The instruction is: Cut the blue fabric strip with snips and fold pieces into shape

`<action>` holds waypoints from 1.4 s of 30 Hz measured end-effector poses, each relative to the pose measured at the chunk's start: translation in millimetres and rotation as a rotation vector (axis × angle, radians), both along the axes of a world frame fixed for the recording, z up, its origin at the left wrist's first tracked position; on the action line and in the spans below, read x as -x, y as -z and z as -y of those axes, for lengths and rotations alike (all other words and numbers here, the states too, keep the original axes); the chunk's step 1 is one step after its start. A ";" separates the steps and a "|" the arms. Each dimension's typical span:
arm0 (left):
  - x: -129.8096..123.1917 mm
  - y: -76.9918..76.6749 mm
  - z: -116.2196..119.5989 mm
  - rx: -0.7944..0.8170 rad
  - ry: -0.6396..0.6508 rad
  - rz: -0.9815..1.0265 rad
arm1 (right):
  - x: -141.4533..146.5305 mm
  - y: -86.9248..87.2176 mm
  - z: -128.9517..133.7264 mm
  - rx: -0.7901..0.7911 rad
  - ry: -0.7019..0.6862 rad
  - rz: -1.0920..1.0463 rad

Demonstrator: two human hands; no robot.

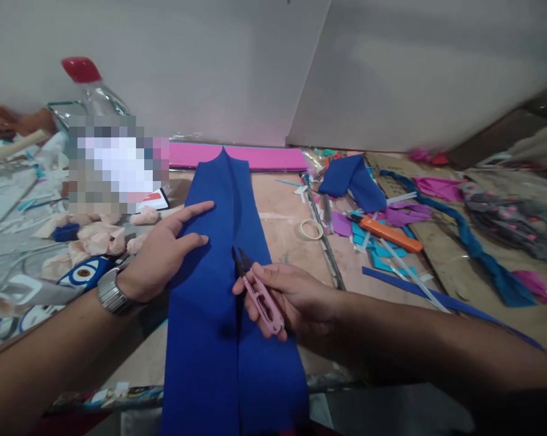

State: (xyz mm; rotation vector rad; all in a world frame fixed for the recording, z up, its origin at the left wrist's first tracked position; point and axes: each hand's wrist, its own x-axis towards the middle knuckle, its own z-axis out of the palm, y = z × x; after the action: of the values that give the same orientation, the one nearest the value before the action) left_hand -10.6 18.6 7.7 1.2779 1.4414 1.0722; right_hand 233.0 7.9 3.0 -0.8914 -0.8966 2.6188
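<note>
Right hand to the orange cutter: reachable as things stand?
Probably, for a touch: the orange cutter lies on scraps, with nothing seen covering it. Gripping it likely means the right hand first setting down the pink snips.

Long blue fabric (pixel 200 339) runs across the counter (pixel 285 209), slit partway up its middle! Pink snips (pixel 255 292) tilt over it, dark blades (pixel 245 260) parted.

A tan table (pixel 280 197) bears blue fabric (pixel 200 303), a cream ring (pixel 304 235), pink material (pixel 273 157)
</note>
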 end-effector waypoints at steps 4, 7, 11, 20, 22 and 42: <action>1.8 -4.3 2.1 0.020 0.012 0.013 | 2.5 -14.8 14.8 -0.015 0.059 0.073; 1.7 -6.2 3.8 0.039 0.036 0.012 | 11.1 -22.2 28.2 -0.043 0.118 0.100; 2.0 -4.4 4.0 0.034 0.051 -0.003 | 23.9 -22.8 36.9 -0.075 0.165 0.213; 3.3 1.1 6.6 -0.119 0.125 -0.163 | 17.4 3.3 28.0 -0.136 0.175 0.113; 3.0 1.6 8.2 -0.162 0.142 -0.191 | 13.8 7.7 24.9 -0.140 0.174 0.132; -5.2 3.6 10.8 -0.229 0.016 -0.236 | 8.8 2.6 25.1 -0.309 0.317 0.142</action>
State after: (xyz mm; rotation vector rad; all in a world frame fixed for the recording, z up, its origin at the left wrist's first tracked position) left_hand -5.5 7.8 4.1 1.6213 1.5103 1.1303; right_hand 224.2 -17.2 0.4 -1.0442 -1.0604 2.1022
